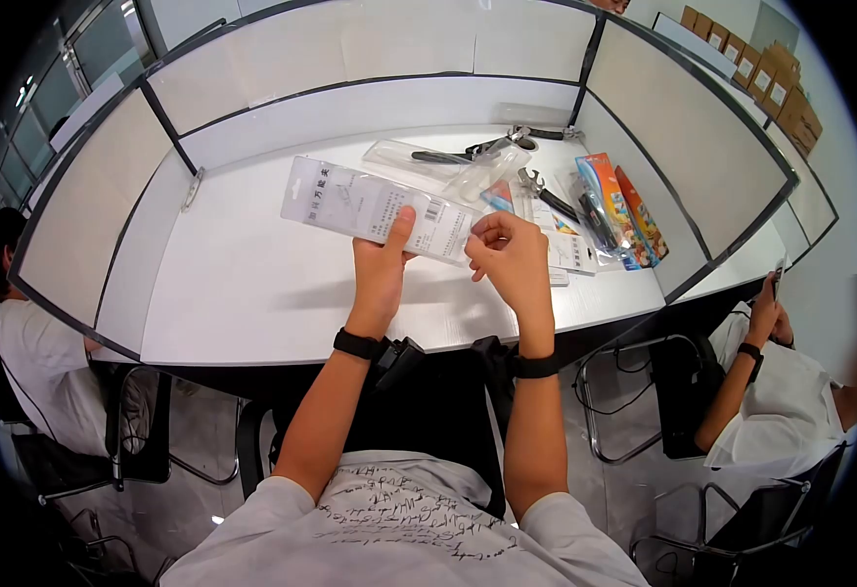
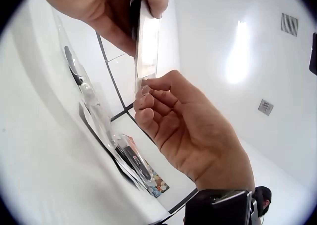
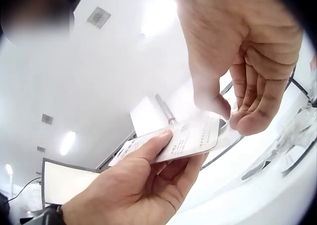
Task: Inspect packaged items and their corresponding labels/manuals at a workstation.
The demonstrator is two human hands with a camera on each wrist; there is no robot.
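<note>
A long white printed card pack (image 1: 345, 201) with a clear plastic shell is held raised over the desk, card face up. My left hand (image 1: 380, 274) grips it near its middle, thumb on the printed side and fingers beneath. At the pack's right end, my right hand (image 1: 515, 256) pinches the clear plastic edge (image 2: 145, 90) between thumb and index finger, the other fingers curled. In the left wrist view a dark part shows on the pack's shell side, mostly hidden by the left hand (image 2: 111, 12).
Behind the pack on the white desk (image 1: 213, 284) lie clear plastic shells (image 1: 487, 174) and several metal-headed tools with black handles (image 1: 551, 199). At the right are a bagged black item (image 1: 597, 220) and colourful orange packaging (image 1: 600, 176). Low partitions (image 1: 380, 49) enclose the desk; seated people flank it.
</note>
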